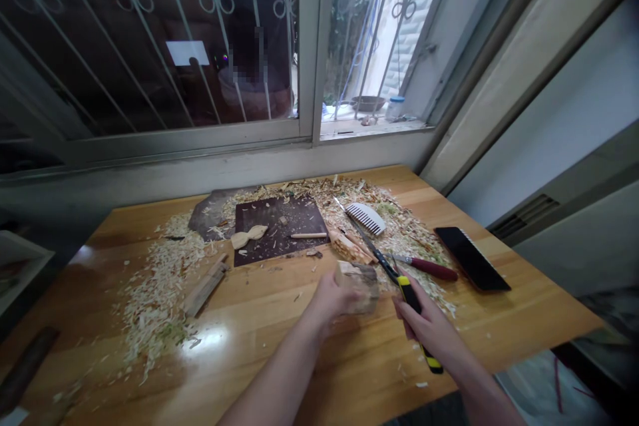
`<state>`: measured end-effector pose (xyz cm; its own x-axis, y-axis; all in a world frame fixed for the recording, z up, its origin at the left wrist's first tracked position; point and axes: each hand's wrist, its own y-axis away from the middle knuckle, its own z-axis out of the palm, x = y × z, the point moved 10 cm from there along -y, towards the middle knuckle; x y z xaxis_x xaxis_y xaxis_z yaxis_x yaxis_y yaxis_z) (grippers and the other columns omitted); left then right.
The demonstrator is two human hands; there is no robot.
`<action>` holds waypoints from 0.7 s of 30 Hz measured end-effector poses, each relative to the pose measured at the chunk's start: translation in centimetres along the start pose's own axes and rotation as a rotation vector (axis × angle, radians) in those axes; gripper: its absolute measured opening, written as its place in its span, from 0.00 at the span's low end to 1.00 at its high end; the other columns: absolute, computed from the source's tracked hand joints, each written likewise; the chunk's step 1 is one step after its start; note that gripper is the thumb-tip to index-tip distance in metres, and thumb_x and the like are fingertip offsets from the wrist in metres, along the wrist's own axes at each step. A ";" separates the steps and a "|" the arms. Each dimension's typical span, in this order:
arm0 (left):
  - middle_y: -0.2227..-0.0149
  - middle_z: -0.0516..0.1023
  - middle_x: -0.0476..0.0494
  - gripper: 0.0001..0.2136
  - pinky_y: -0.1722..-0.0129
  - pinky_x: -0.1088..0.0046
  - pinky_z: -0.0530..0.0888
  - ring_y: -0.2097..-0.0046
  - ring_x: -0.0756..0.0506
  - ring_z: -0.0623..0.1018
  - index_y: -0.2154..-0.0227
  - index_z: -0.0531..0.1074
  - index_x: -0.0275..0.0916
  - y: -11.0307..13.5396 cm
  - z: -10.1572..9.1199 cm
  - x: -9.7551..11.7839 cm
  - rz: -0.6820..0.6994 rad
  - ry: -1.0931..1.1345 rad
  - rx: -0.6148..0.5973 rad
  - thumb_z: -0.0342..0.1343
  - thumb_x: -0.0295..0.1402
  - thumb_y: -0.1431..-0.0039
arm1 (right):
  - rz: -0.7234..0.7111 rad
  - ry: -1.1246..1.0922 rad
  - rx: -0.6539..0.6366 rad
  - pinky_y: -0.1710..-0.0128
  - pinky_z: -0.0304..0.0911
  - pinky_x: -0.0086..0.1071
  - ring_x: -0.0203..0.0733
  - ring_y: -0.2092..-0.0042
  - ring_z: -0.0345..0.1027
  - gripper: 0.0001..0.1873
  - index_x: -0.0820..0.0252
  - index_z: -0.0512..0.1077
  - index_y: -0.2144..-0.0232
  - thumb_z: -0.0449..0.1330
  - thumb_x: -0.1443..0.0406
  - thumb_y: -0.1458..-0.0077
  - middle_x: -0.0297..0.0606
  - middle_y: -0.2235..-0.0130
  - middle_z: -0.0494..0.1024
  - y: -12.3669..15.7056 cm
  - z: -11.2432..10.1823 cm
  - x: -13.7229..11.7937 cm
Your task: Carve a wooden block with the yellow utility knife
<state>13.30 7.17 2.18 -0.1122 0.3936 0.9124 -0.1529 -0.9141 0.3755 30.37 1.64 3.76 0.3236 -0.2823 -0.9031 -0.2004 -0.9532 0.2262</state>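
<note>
My left hand (335, 298) grips a wood block (367, 287), which is slightly blurred and held just above the table. My right hand (424, 313) is wrapped round the yellow-and-black handle of a long, narrow-bladed tool (382, 261). Its dark blade points away to the upper left, past the block's right side; whether it is a file or a saw I cannot tell. Beside the blade lie a carved wood piece (351, 247), a white comb (367, 218) and a tool with a dark red handle (433, 269).
Wood shavings (162, 279) cover much of the wooden table (259, 346). A dark mat (272, 213) bears a bow-tie-shaped wooden piece (249, 237) and a thin stick (308, 235). A wooden strip (206, 287) lies left, a black phone-like slab (472, 258) right. Behind is a barred window (314, 80).
</note>
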 end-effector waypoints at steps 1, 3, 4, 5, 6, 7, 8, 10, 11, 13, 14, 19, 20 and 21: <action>0.70 0.79 0.42 0.17 0.64 0.67 0.71 0.65 0.41 0.76 0.68 0.73 0.34 -0.1 0.0 -0.4 -0.012 0.042 -0.024 0.58 0.22 0.68 | -0.002 0.011 0.004 0.84 0.53 0.24 0.31 0.83 0.55 0.34 0.54 0.44 0.43 0.49 0.55 0.50 0.24 0.78 0.62 0.0 -0.2 0.2; 0.66 0.78 0.41 0.19 0.63 0.69 0.71 0.65 0.43 0.76 0.65 0.71 0.33 -0.4 -0.8 -1.1 -0.014 0.092 -0.023 0.57 0.23 0.68 | -0.018 0.066 -0.009 0.83 0.54 0.25 0.31 0.82 0.56 0.31 0.54 0.46 0.44 0.49 0.54 0.49 0.25 0.77 0.64 0.1 -0.1 0.4; 0.66 0.78 0.39 0.19 0.63 0.69 0.71 0.65 0.43 0.76 0.65 0.70 0.32 -0.6 -1.4 -1.7 -0.023 0.108 -0.007 0.57 0.24 0.68 | -0.035 0.112 -0.019 0.81 0.55 0.26 0.32 0.81 0.57 0.29 0.54 0.49 0.45 0.48 0.55 0.48 0.26 0.76 0.65 0.1 0.1 0.4; 0.66 0.78 0.38 0.19 0.63 0.68 0.71 0.66 0.43 0.76 0.65 0.69 0.32 -0.7 -2.0 -2.3 -0.032 0.120 0.016 0.57 0.25 0.67 | -0.058 0.170 -0.023 0.79 0.56 0.26 0.33 0.79 0.60 0.27 0.55 0.52 0.47 0.49 0.55 0.49 0.28 0.75 0.67 0.1 0.4 0.2; 0.66 0.78 0.38 0.19 0.64 0.67 0.71 0.66 0.42 0.76 0.65 0.68 0.32 -0.7 -2.5 -2.9 -0.039 0.127 0.030 0.58 0.26 0.67 | -0.085 0.237 -0.024 0.76 0.58 0.27 0.35 0.76 0.62 0.24 0.56 0.56 0.51 0.49 0.55 0.49 0.30 0.73 0.69 0.1 0.9 0.0; 0.66 0.78 0.39 0.19 0.64 0.67 0.71 0.66 0.42 0.76 0.65 0.68 0.33 -0.6 -3.0 -3.4 -0.042 0.132 0.046 0.58 0.27 0.67 | -0.114 0.305 -0.031 0.73 0.58 0.28 0.37 0.73 0.64 0.20 0.57 0.59 0.55 0.50 0.56 0.50 0.32 0.72 0.70 0.0 1.4 -0.4; 0.67 0.78 0.39 0.19 0.64 0.67 0.71 0.66 0.42 0.76 0.65 0.68 0.33 -0.4 -3.5 -3.8 -0.041 0.134 0.057 0.58 0.28 0.67 | -0.145 0.362 -0.061 0.70 0.58 0.29 0.39 0.70 0.65 0.17 0.57 0.62 0.58 0.51 0.58 0.50 0.34 0.70 0.71 0.0 2.3 -0.7; 0.67 0.77 0.41 0.21 0.65 0.68 0.71 0.66 0.43 0.76 0.64 0.66 0.35 -0.1 -4.3 -4.2 -0.025 0.129 0.072 0.59 0.28 0.68 | -0.205 0.441 -0.159 0.66 0.58 0.30 0.41 0.65 0.65 0.12 0.57 0.64 0.63 0.51 0.61 0.51 0.36 0.67 0.72 0.0 4.3 -1.4; 0.67 0.77 0.42 0.22 0.66 0.69 0.71 0.66 0.43 0.76 0.64 0.65 0.35 0.1 -4.9 -4.2 -0.015 0.122 0.083 0.60 0.27 0.68 | -0.227 0.469 -0.213 0.65 0.57 0.31 0.42 0.64 0.65 0.10 0.56 0.65 0.64 0.50 0.62 0.52 0.36 0.66 0.72 0.1 5.3 -1.7; 0.68 0.77 0.43 0.24 0.66 0.70 0.71 0.67 0.44 0.75 0.63 0.64 0.36 0.3 -6.1 -3.9 0.002 0.098 0.114 0.61 0.27 0.70 | -0.254 0.533 -0.284 0.64 0.57 0.30 0.42 0.62 0.65 0.11 0.56 0.66 0.65 0.50 0.64 0.52 0.36 0.64 0.72 0.1 6.7 -2.1; 0.68 0.76 0.44 0.24 0.66 0.70 0.70 0.67 0.44 0.75 0.64 0.64 0.36 0.4 -6.8 -3.7 0.007 0.083 0.129 0.62 0.26 0.70 | -0.256 0.576 -0.299 0.64 0.56 0.30 0.42 0.62 0.65 0.11 0.55 0.66 0.64 0.50 0.64 0.53 0.36 0.63 0.72 0.1 7.1 -2.1; 0.67 0.77 0.41 0.23 0.64 0.69 0.70 0.65 0.43 0.75 0.65 0.66 0.34 0.0 -8.9 -3.1 0.012 0.038 0.141 0.63 0.28 0.70 | -0.276 0.751 -0.388 0.65 0.54 0.29 0.43 0.61 0.66 0.13 0.56 0.66 0.63 0.52 0.66 0.55 0.38 0.64 0.73 -0.3 8.6 -1.7; 0.66 0.77 0.40 0.23 0.64 0.69 0.70 0.65 0.42 0.75 0.64 0.66 0.34 -0.1 -9.1 -3.1 0.009 0.035 0.136 0.63 0.29 0.70 | -0.282 0.779 -0.398 0.66 0.54 0.29 0.44 0.62 0.67 0.13 0.56 0.66 0.63 0.52 0.66 0.55 0.38 0.64 0.74 -0.4 8.9 -1.6; 0.65 0.77 0.40 0.23 0.63 0.68 0.70 0.64 0.42 0.75 0.64 0.67 0.34 -0.1 -9.2 -3.2 0.004 0.034 0.128 0.63 0.29 0.69 | -0.282 0.805 -0.403 0.67 0.54 0.29 0.44 0.62 0.67 0.13 0.56 0.66 0.64 0.52 0.66 0.55 0.38 0.65 0.74 -0.6 9.0 -1.6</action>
<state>4.66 6.96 -2.25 -0.1456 0.3912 0.9087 -0.0264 -0.9197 0.3917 21.63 3.60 1.76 0.8831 0.1182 -0.4542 0.2689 -0.9206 0.2832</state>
